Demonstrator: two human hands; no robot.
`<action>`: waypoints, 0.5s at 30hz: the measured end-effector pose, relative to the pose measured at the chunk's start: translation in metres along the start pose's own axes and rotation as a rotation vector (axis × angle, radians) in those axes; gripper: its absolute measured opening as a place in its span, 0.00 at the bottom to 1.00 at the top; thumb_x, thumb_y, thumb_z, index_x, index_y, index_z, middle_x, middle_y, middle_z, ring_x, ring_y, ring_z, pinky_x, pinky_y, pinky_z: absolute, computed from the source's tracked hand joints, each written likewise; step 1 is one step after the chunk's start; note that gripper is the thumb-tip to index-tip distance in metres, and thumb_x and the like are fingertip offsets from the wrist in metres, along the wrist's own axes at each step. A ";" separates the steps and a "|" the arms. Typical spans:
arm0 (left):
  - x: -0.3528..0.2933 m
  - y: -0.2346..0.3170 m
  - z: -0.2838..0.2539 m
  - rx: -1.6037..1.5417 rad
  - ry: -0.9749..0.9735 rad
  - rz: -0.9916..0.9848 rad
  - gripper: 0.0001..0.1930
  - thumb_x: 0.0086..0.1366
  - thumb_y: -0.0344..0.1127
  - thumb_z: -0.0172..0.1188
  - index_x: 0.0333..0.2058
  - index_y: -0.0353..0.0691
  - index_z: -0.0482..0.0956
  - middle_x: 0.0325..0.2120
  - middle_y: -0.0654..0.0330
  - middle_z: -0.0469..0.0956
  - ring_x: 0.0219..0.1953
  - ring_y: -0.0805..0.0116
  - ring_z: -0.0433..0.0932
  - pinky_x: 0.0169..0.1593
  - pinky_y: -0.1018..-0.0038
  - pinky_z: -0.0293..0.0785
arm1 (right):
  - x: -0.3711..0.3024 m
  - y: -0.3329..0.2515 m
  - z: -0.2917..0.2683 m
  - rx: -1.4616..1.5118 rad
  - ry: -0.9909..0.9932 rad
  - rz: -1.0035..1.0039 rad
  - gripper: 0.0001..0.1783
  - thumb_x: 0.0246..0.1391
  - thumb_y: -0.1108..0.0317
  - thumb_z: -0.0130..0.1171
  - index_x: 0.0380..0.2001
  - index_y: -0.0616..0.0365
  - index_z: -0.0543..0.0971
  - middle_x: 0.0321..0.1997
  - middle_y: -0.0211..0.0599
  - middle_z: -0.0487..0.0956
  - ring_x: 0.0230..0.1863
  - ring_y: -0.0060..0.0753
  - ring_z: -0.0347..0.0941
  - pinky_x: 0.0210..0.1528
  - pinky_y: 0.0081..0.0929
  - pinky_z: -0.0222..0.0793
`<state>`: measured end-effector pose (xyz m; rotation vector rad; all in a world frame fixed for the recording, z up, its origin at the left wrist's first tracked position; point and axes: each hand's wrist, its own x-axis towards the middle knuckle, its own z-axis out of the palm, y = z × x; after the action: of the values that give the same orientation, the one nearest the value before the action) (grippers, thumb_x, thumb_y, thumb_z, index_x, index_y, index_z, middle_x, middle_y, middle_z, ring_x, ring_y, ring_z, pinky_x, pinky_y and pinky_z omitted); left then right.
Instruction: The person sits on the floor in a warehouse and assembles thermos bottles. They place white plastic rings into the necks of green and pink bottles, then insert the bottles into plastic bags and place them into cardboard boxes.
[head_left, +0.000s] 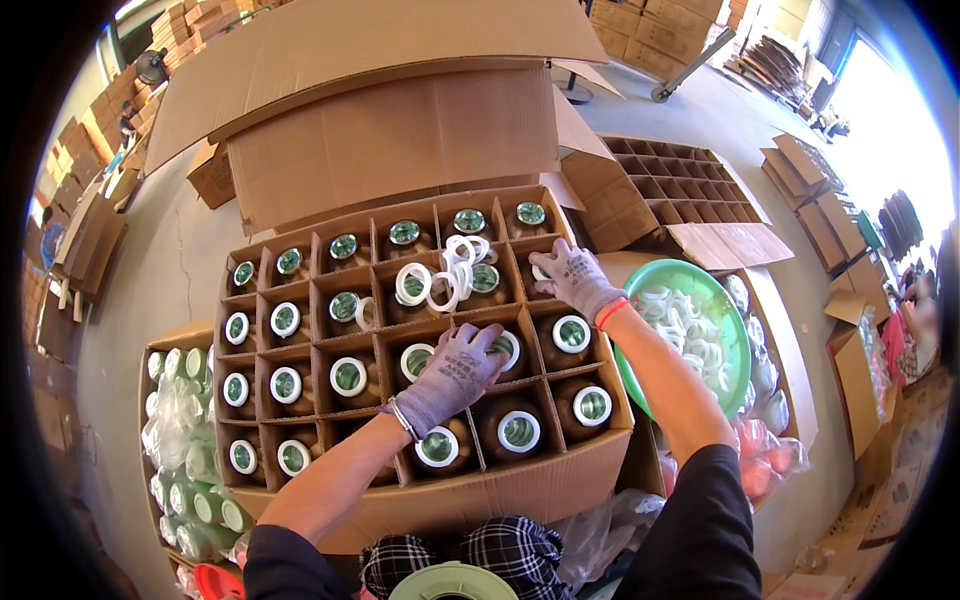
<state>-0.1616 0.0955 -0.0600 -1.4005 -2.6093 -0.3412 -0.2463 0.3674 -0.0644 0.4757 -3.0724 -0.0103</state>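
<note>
A divided cardboard carton (420, 492) holds several jars with greenish, shiny mouths, many with white rings round their rims. My left hand (455, 378), in a grey-purple glove, reaches over the third row. Its fingers close at the left edge of a white ring (513, 350) on a jar there. My right hand (577, 277), gloved alike, is at the right end of the second row. Its bent fingers press on a white ring (539, 271) at a jar mouth, partly hidden by them. A heap of loose white rings (457, 262) lies over jars between the hands.
Right of the carton, a green basin (741, 377) contains many white rings. Wrapped green jars (190, 480) fill a box at left. Tall carton flaps (390, 140) rise at the far side. Another divided carton (690, 185) stands at the far right.
</note>
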 end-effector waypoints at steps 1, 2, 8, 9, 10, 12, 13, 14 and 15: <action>0.000 -0.001 0.000 0.010 -0.008 0.011 0.12 0.59 0.41 0.61 0.42 0.50 0.78 0.51 0.57 0.71 0.49 0.57 0.71 0.52 0.58 0.70 | -0.001 0.004 0.002 0.019 0.010 -0.039 0.31 0.52 0.51 0.64 0.60 0.38 0.71 0.51 0.51 0.71 0.49 0.55 0.75 0.51 0.48 0.71; 0.000 -0.003 -0.001 0.020 -0.017 0.022 0.14 0.59 0.41 0.61 0.44 0.49 0.78 0.50 0.57 0.71 0.49 0.57 0.71 0.52 0.58 0.71 | -0.002 0.008 0.003 0.022 -0.029 -0.044 0.31 0.52 0.51 0.65 0.60 0.38 0.71 0.52 0.51 0.71 0.49 0.55 0.75 0.51 0.48 0.72; 0.024 0.003 -0.003 0.268 -0.213 0.001 0.24 0.59 0.40 0.60 0.55 0.43 0.72 0.45 0.57 0.74 0.48 0.60 0.73 0.50 0.62 0.70 | 0.017 -0.017 -0.024 -0.081 -0.223 0.040 0.32 0.51 0.55 0.66 0.60 0.40 0.70 0.54 0.54 0.70 0.47 0.55 0.78 0.46 0.46 0.76; 0.029 0.008 -0.003 0.279 -0.205 0.000 0.24 0.59 0.38 0.60 0.55 0.42 0.72 0.44 0.57 0.75 0.48 0.60 0.74 0.50 0.64 0.69 | 0.013 -0.015 -0.021 -0.098 -0.188 0.069 0.30 0.51 0.55 0.66 0.58 0.39 0.70 0.56 0.56 0.68 0.46 0.55 0.79 0.45 0.47 0.76; 0.032 0.009 -0.007 0.285 -0.239 -0.009 0.24 0.59 0.39 0.60 0.55 0.42 0.72 0.45 0.57 0.75 0.49 0.59 0.74 0.51 0.64 0.69 | 0.016 -0.019 -0.023 -0.147 -0.225 0.108 0.29 0.52 0.54 0.65 0.58 0.38 0.70 0.56 0.52 0.69 0.50 0.52 0.77 0.47 0.44 0.75; 0.022 0.004 -0.018 0.213 -0.092 -0.001 0.20 0.60 0.39 0.60 0.51 0.42 0.74 0.42 0.56 0.76 0.46 0.59 0.76 0.49 0.63 0.71 | 0.014 -0.030 -0.033 -0.242 -0.230 0.096 0.25 0.51 0.56 0.64 0.53 0.42 0.73 0.53 0.47 0.72 0.52 0.48 0.75 0.49 0.43 0.73; 0.021 -0.004 -0.025 0.180 -0.105 -0.162 0.18 0.60 0.39 0.60 0.48 0.42 0.76 0.39 0.55 0.76 0.44 0.58 0.76 0.47 0.62 0.72 | 0.013 -0.036 -0.039 -0.240 -0.147 0.064 0.23 0.51 0.57 0.63 0.52 0.43 0.74 0.51 0.45 0.73 0.52 0.47 0.74 0.50 0.43 0.73; 0.019 -0.016 -0.032 0.143 -0.117 -0.320 0.15 0.61 0.40 0.60 0.45 0.42 0.77 0.37 0.55 0.77 0.41 0.57 0.77 0.46 0.61 0.73 | 0.012 -0.042 -0.044 -0.238 -0.066 0.032 0.22 0.51 0.57 0.63 0.50 0.45 0.75 0.50 0.43 0.74 0.52 0.46 0.74 0.50 0.43 0.72; 0.011 -0.036 -0.033 0.083 0.026 -0.468 0.11 0.61 0.40 0.60 0.40 0.43 0.78 0.34 0.53 0.77 0.38 0.56 0.77 0.43 0.59 0.74 | 0.012 -0.052 -0.045 -0.223 0.023 -0.003 0.20 0.50 0.58 0.62 0.48 0.46 0.76 0.48 0.41 0.74 0.52 0.45 0.73 0.50 0.42 0.71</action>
<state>-0.1964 0.0766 -0.0298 -0.7413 -2.8682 -0.2975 -0.2408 0.3135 -0.0200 0.4640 -2.9974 -0.3410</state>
